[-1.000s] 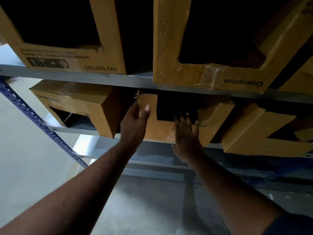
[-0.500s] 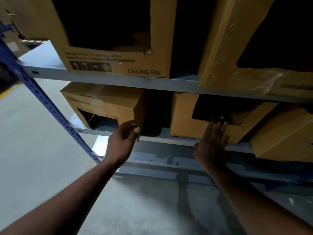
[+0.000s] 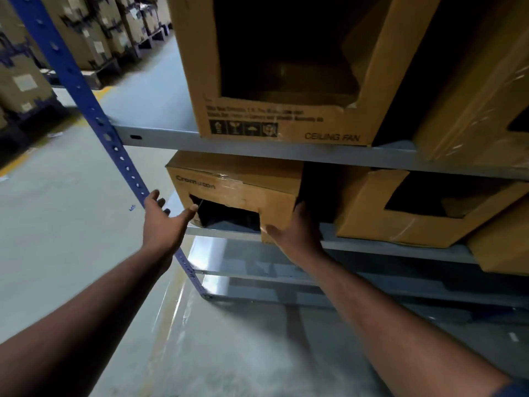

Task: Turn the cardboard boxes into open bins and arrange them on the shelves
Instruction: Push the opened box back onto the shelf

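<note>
A small cardboard bin (image 3: 237, 187) with a cut-out front stands at the left end of the lower shelf (image 3: 223, 231). My left hand (image 3: 163, 222) is spread open at the bin's left front corner, thumb at the cut-out's edge. My right hand (image 3: 297, 230) holds the bin's right front corner, thumb on the front and fingers round the side. Another cut-open bin (image 3: 406, 213) sits to the right on the same shelf. A large bin marked CEILING FAN (image 3: 286, 121) stands on the upper shelf (image 3: 160, 136).
A blue perforated upright (image 3: 86, 101) runs diagonally just left of my left hand. More cardboard bins (image 3: 475, 96) fill the right of both shelves. Stacked cartons on pallets (image 3: 86, 32) line the far left. Grey concrete floor (image 3: 71, 239) lies below.
Both hands moved left from the middle bin to the leftmost bin on the lower shelf. The view swung left, bringing the blue upright and stacked cartons into sight.
</note>
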Motion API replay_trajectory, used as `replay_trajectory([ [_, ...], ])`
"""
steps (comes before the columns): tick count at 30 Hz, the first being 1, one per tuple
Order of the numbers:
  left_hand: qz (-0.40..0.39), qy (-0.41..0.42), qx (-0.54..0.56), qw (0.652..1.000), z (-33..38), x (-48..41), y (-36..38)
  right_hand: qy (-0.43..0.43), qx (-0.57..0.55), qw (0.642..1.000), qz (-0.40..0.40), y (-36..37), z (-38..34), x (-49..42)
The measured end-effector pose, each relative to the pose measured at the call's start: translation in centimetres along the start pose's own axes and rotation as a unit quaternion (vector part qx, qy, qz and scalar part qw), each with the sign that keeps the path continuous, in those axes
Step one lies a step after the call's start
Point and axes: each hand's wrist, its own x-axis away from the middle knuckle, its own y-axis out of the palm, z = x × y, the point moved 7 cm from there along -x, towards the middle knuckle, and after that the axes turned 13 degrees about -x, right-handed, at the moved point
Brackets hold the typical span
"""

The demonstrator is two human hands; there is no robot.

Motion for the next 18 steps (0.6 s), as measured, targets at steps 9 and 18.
replay_trajectory([
  [9, -0.098, 0.094, -0.044, 0.99, 2.1, -4.1, 1.5, 0.042, -0.067, 0.987, 0.138, 1.3, 1.3, -0.6],
  [18, -0.019, 0.109, -0.069, 0.991, -0.9, 1.0, 1.7, 0.059, -0.135, 0.97, 0.194, 0.5, 2.9, 5.3],
])
